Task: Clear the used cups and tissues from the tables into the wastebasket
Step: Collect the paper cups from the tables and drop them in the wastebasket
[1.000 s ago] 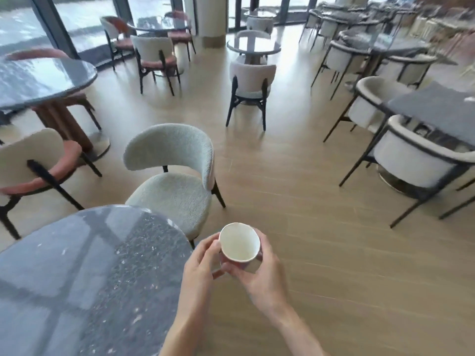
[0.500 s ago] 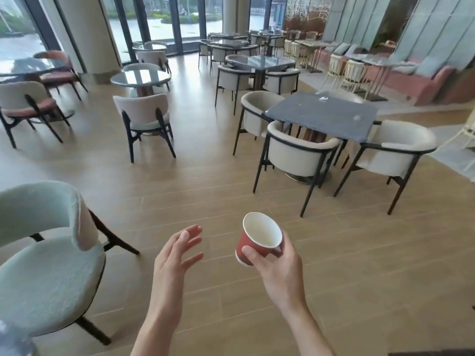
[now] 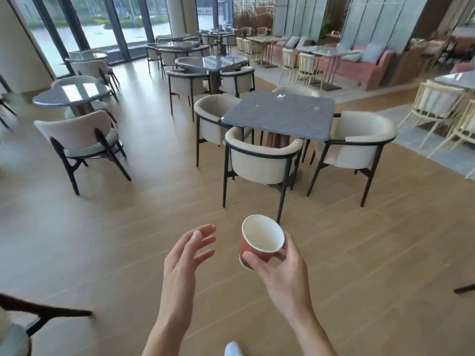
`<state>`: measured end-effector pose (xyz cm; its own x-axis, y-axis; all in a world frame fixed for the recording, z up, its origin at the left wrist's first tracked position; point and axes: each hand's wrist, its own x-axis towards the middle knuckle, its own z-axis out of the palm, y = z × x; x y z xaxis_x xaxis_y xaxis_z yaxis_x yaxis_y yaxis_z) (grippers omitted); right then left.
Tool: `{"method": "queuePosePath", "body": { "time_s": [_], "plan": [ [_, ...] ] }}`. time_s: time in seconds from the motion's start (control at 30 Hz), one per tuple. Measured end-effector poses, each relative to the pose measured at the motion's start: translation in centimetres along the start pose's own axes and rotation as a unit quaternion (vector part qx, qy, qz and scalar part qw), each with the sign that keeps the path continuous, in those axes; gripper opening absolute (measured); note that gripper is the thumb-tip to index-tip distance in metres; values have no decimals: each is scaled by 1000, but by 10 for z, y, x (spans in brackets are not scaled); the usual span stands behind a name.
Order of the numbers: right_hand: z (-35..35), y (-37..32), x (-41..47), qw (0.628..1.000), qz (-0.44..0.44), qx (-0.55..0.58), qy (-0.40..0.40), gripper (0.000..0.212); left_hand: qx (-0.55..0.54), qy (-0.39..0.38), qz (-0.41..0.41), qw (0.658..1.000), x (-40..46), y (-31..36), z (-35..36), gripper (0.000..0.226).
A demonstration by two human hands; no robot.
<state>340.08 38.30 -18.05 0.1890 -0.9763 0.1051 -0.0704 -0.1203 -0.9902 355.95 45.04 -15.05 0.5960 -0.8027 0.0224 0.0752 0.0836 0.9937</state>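
Wood-plank floor [image 3: 108, 253] throughout. Square dark worktop [image 3: 280, 116] ahead, ringed by cream armchairs [image 3: 259, 160] on black frames; round glass-topped worktop [image 3: 69, 95] at left with a pale upholstered chair [image 3: 77, 137] beside it. Tall windows [image 3: 102, 29] at far left, pink bench seating [image 3: 359, 62] along right wall.

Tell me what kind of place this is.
Most likely a cafe or restaurant dining hall: many tables with chairs set around them, like the square table, cushioned bench seating along the far wall, and a paper cup being cleared.
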Motion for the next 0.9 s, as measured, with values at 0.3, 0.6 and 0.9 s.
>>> {"method": "queuePosePath", "body": {
  "time_s": [0.3, 0.6, 0.9],
  "plan": [
    [1, -23, 202, 998, -24, -36, 52, 58, -30, -53, 2, 998, 207, 14, 90, 32],
    [-74, -2, 313, 981, 12, -34, 191, 54, -6, -209, -16, 978, 314, -3, 235, 33],
    [-196, 35, 468, 967, 37, -16, 253, 52, 12, -276, -8, 961, 420, -13, 410, 30]
  ]
}}
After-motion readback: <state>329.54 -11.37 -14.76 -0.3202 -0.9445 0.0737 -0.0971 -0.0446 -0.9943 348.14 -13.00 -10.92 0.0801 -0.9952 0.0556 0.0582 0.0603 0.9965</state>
